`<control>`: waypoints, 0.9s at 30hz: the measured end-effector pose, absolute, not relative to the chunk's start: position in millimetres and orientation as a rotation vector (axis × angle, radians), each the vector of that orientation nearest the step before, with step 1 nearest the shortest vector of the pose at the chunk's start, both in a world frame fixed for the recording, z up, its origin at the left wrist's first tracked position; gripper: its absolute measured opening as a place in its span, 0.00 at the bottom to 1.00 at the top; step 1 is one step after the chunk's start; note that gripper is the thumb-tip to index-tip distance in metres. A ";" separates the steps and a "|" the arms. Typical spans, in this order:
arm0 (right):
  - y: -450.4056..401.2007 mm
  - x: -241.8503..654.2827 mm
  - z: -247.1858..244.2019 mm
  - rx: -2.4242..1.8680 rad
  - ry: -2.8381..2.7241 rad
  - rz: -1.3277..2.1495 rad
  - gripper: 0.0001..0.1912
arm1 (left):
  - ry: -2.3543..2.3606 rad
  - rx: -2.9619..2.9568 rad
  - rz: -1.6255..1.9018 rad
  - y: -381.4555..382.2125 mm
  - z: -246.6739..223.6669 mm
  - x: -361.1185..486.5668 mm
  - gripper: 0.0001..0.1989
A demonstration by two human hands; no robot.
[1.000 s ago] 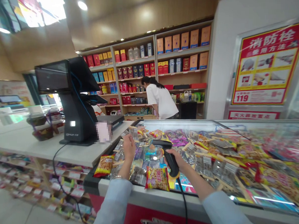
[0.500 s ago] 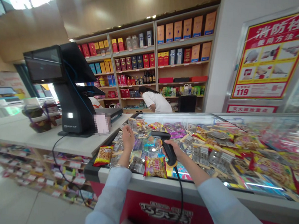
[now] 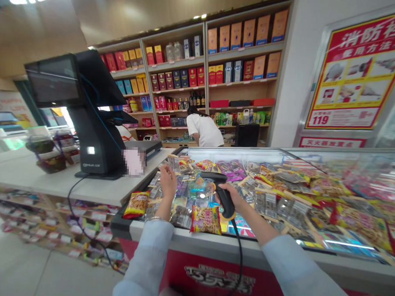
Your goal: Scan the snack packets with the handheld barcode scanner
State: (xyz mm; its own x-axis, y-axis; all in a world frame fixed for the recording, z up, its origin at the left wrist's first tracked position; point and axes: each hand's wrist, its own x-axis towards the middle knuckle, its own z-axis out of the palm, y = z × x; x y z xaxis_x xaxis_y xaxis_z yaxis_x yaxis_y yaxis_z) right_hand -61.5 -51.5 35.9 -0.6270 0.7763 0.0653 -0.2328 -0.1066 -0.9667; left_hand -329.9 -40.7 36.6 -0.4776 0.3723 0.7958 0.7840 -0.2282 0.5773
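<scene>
My right hand is wrapped around the handle of a black corded barcode scanner. Its head points left, towards my other hand, above the snack packets. My left hand is raised over the left end of the freezer, fingers curled inwards. Just beyond its fingertips shows a small clear packet with a wooden stick; whether the fingers grip it is hard to tell. Between my forearms a red and yellow noodle snack bag lies at the front edge. A similar snack bag sits left of my left wrist.
Packets cover the glass-topped freezer. On the white counter at left stands a black checkout terminal, its cable hanging down the front. Behind, a person in a white shirt bends before shelves of boxed bottles.
The view has shifted slightly. The person at the back has risen a little. My hands and the scanner keep nearly the same pose.
</scene>
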 end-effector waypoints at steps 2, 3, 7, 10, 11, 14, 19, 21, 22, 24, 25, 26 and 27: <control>-49.6 -61.5 33.5 -0.626 -1.458 1.817 0.18 | -1.683 -1.367 -1.737 -40.6 36.5 -330.2 0.10; -48.7 -61.7 32.2 -0.631 -1.456 1.817 0.18 | -1.675 -1.361 -1.730 -40.4 36.3 -330.4 0.10; -48.7 -62.5 30.5 -0.621 -1.443 1.814 0.19 | -1.673 -1.339 -1.733 -38.9 35.0 -330.6 0.10; -53.1 -60.7 38.7 -0.648 -1.408 1.797 0.20 | -1.689 -1.333 -1.720 -38.4 39.2 -329.2 0.10; -54.9 -58.6 43.7 -0.663 -1.379 1.793 0.20 | -1.684 -1.349 -1.705 -39.0 43.3 -327.9 0.10; -60.0 -44.6 64.0 -0.678 -1.285 1.787 0.18 | -1.627 -1.434 -1.638 -44.5 64.7 -318.4 0.09; -70.2 6.7 96.1 -0.670 -1.219 1.672 0.17 | -1.567 -1.612 -1.639 -65.3 100.0 -263.9 0.12; -75.6 32.9 103.0 -0.660 -1.195 1.629 0.17 | -1.565 -1.706 -1.714 -72.1 98.4 -225.9 0.13; -78.6 46.2 105.0 -0.664 -1.170 1.603 0.17 | -1.562 -1.764 -1.756 -74.3 93.9 -204.7 0.13; -84.6 72.9 106.0 -0.679 -1.111 1.541 0.16 | -1.559 -1.882 -1.838 -76.4 80.4 -160.4 0.13; -87.7 86.1 105.1 -0.686 -1.082 1.503 0.16 | -1.545 -1.939 -1.874 -76.8 72.7 -138.6 0.14; -90.7 99.1 103.3 -0.693 -1.058 1.467 0.16 | -1.533 -2.006 -1.887 -76.9 65.3 -117.9 0.15; -93.5 111.9 100.6 -0.704 -1.035 1.434 0.16 | -1.526 -2.062 -1.896 -76.7 58.3 -98.7 0.16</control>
